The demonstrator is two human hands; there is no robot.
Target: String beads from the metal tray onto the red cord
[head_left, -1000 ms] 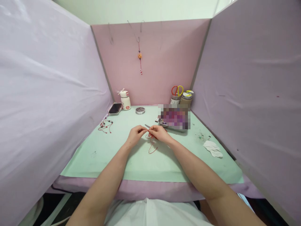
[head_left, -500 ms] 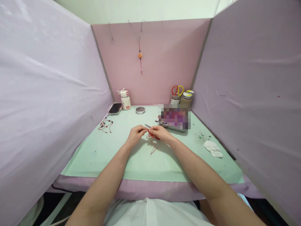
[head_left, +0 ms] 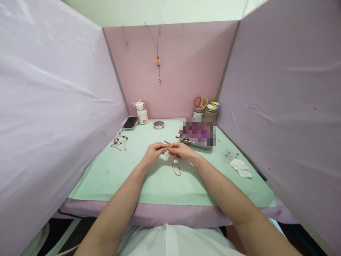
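Close together over the middle of the green mat, my left hand (head_left: 155, 152) and my right hand (head_left: 182, 151) both pinch a thin red cord (head_left: 176, 170). Their fingertips nearly meet, and the cord between them is partly hidden. A loose loop of it hangs below my right hand onto the mat. Just beyond the fingertips shows the grey tip of a tool (head_left: 167, 142); a red part of it peeks out under my right hand, and its kind is unclear.
Behind my right hand stands a metal tray (head_left: 204, 147), its contents blurred. Scissors (head_left: 201, 102) stand in a jar at the back. A round tin (head_left: 159, 124), a white bottle (head_left: 142, 114), a phone (head_left: 130, 122) and beaded cords (head_left: 119, 141) lie leftward; a white cloth (head_left: 241, 168) lies right.
The hanging end of the red cord has changed from a crooked zigzag to a rounder loop, a little farther right. My hands stay in nearly the same place, still pinching.
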